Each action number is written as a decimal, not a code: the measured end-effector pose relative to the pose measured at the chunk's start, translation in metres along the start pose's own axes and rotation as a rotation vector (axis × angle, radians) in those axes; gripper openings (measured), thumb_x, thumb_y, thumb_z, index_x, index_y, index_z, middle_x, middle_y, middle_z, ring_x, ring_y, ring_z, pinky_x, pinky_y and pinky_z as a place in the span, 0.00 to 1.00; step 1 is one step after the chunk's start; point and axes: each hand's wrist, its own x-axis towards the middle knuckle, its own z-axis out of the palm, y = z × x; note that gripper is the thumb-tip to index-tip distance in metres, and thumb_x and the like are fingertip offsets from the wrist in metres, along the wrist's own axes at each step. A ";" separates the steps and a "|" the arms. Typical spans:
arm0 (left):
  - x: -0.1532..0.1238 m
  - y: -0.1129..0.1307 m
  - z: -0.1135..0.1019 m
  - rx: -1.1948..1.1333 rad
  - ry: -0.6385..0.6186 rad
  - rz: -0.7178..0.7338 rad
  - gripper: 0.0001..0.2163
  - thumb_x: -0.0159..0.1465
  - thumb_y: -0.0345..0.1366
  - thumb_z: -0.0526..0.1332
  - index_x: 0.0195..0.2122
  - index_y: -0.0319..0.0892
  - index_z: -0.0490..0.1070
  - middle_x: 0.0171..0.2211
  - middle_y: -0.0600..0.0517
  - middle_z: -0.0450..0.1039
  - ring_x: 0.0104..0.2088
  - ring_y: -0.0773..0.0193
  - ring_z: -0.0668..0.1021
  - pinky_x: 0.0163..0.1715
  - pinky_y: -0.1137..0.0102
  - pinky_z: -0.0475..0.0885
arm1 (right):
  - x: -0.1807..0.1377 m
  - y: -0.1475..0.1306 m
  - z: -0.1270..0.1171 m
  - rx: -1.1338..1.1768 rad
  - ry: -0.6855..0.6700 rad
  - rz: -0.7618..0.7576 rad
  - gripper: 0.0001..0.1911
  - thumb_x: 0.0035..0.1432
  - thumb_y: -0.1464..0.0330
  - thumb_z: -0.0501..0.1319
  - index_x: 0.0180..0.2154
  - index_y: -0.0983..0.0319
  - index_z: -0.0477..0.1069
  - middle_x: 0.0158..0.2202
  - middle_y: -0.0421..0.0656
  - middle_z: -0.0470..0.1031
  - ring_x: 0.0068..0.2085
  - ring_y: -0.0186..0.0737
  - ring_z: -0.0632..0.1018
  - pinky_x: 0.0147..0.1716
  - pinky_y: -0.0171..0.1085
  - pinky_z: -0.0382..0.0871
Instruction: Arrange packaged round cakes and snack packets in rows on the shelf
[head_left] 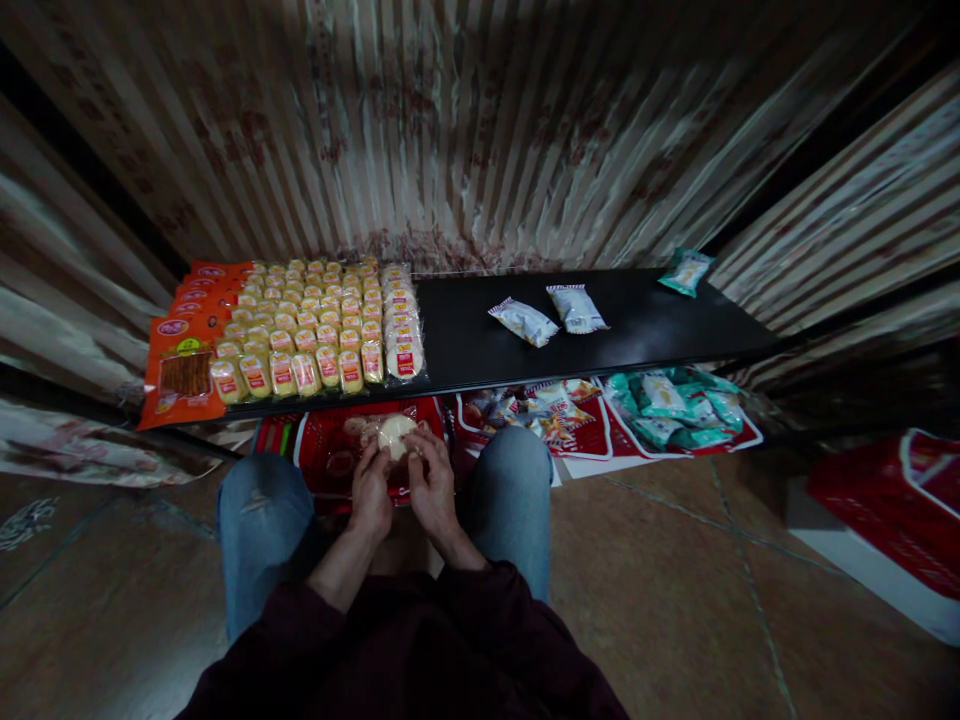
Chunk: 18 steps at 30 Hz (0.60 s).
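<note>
Pleated curtains [450,150] around a black shelf [637,325], a round packet [395,436] in two hands

The left hand [370,492] and the right hand [433,487] grasp the pale, clear-wrapped packet together, fingertips on its near and right edges. It is above a red basket [319,428] under the shelf's near edge, between two denim knees [514,500]. On the shelf's left part, orange pouches [184,370] lie beside rows of yellow packs [304,340], with a column of pale round packs [405,330] at their right. Farther right are two white packets [577,310] and, at the far right, a green packet [685,272]. Below, to the right, baskets hold mixed packets [555,408] and green-and-white packets [667,405].
</note>
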 end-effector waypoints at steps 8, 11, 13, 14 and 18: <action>-0.002 0.010 0.006 -0.140 0.046 -0.124 0.07 0.56 0.27 0.58 0.36 0.40 0.70 0.31 0.52 0.76 0.30 0.70 0.77 0.33 0.75 0.70 | 0.006 0.007 -0.003 0.076 0.026 0.024 0.17 0.56 0.73 0.51 0.44 0.59 0.72 0.50 0.46 0.71 0.54 0.40 0.71 0.58 0.46 0.62; -0.001 0.011 0.006 -0.154 0.018 -0.141 0.07 0.56 0.27 0.58 0.35 0.40 0.70 0.32 0.51 0.76 0.30 0.69 0.77 0.29 0.75 0.70 | 0.008 0.008 -0.005 0.078 0.024 0.023 0.17 0.56 0.74 0.51 0.44 0.58 0.73 0.50 0.45 0.72 0.53 0.40 0.71 0.57 0.46 0.63; -0.001 0.012 0.005 -0.149 -0.004 -0.153 0.06 0.55 0.27 0.58 0.34 0.40 0.70 0.32 0.50 0.76 0.30 0.67 0.77 0.27 0.74 0.70 | 0.009 0.008 -0.006 0.072 0.019 0.018 0.17 0.56 0.74 0.51 0.44 0.58 0.73 0.49 0.45 0.72 0.52 0.40 0.72 0.56 0.45 0.64; 0.000 0.013 0.005 -0.149 -0.008 -0.164 0.06 0.55 0.27 0.59 0.34 0.39 0.69 0.32 0.50 0.76 0.30 0.67 0.77 0.27 0.74 0.70 | 0.009 0.008 -0.006 0.057 0.021 0.012 0.17 0.56 0.74 0.51 0.44 0.58 0.73 0.48 0.45 0.72 0.51 0.40 0.72 0.55 0.45 0.64; -0.003 0.016 0.007 -0.142 -0.050 -0.171 0.06 0.54 0.29 0.60 0.34 0.40 0.68 0.31 0.50 0.76 0.29 0.67 0.77 0.28 0.73 0.70 | 0.011 0.003 -0.010 -0.126 0.044 -0.041 0.15 0.56 0.73 0.54 0.42 0.57 0.75 0.49 0.46 0.72 0.51 0.43 0.70 0.54 0.47 0.63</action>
